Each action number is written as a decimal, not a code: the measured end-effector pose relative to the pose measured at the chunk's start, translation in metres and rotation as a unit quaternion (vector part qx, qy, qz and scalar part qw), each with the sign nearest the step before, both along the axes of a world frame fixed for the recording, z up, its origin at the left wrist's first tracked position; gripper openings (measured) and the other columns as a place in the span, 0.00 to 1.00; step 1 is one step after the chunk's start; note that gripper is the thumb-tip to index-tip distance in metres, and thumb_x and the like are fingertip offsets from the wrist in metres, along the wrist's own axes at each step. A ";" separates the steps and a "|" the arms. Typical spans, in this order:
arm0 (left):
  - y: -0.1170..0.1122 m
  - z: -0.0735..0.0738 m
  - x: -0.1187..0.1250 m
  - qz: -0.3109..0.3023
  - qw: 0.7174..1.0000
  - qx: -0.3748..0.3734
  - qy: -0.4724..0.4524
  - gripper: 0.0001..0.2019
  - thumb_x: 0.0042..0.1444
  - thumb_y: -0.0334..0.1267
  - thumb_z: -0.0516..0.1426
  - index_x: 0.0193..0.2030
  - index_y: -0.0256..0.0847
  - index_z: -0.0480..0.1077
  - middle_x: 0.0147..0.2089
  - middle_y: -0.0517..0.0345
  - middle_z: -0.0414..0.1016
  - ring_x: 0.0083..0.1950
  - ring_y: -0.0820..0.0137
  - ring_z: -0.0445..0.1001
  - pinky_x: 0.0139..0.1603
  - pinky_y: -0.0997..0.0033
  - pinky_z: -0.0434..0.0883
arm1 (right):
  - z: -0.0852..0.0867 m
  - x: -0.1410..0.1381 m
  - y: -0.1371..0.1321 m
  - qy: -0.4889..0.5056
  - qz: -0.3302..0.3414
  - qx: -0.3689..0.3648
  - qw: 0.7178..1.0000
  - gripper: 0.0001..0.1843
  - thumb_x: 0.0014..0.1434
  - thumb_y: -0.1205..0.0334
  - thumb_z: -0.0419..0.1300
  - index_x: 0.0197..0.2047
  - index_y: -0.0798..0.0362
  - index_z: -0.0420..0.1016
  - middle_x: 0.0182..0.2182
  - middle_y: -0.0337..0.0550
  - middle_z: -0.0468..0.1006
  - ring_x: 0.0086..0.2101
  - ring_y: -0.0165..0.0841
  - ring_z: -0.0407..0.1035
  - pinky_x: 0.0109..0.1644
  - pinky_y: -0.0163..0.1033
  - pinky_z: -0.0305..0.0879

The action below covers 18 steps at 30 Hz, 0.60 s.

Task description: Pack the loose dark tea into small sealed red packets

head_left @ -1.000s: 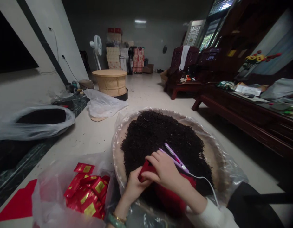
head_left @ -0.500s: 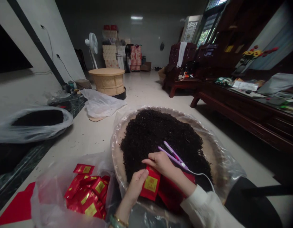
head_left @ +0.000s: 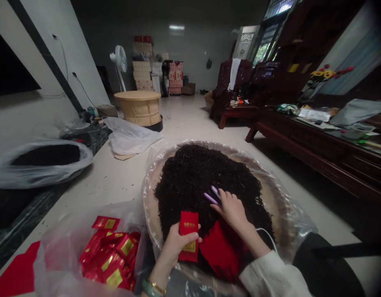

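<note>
My left hand (head_left: pixel 173 243) grips an upright red packet (head_left: pixel 189 218) with gold print, its thumb across the front. My right hand (head_left: pixel 234 210) is closed over the body of a small purple hair straightener (head_left: pixel 210 199). Two plate tips of the straightener stick out past the fingers, slightly apart; the rest is covered by the hand. Dark dried tea leaves (head_left: pixel 199 169) fill much of a round tray (head_left: pixel 149 216) lined with clear plastic. Below my right wrist lie flat red packets (head_left: pixel 221 251) on the tea.
At lower left, a clear plastic bag (head_left: pixel 59 255) holds several red packets (head_left: pixel 111 255). Another plastic bag (head_left: pixel 85 159) with dark contents stands at far left. A white cord (head_left: pixel 267 233) runs by my right forearm. A black stool (head_left: pixel 326 264) and wooden table (head_left: pixel 289 136) stand right.
My right hand has left the packet and moved right onto the hair straightener. My left hand now holds the packet alone, more upright and slightly left of before.
</note>
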<state>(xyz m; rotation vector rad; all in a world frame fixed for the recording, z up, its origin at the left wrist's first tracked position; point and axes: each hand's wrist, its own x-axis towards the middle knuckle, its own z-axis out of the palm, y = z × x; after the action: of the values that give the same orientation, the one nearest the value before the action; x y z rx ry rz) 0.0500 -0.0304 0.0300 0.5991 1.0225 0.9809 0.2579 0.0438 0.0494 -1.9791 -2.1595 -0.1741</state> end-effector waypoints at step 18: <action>0.001 -0.011 0.007 0.003 0.998 0.028 0.056 0.28 0.26 0.43 0.74 0.37 0.30 0.78 0.32 0.50 0.82 0.32 0.61 0.79 0.38 0.64 0.74 | 0.078 -0.026 -0.032 0.242 0.271 -0.222 0.905 0.17 0.57 0.56 0.63 0.47 0.56 0.78 0.36 0.47 0.79 0.33 0.36 0.72 0.37 0.37 0.65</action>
<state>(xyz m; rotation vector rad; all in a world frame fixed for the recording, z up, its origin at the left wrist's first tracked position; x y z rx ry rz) 0.0573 -0.0294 0.0191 0.7049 1.0982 0.9928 0.2315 0.0116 0.1278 -1.2895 -2.4072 0.8664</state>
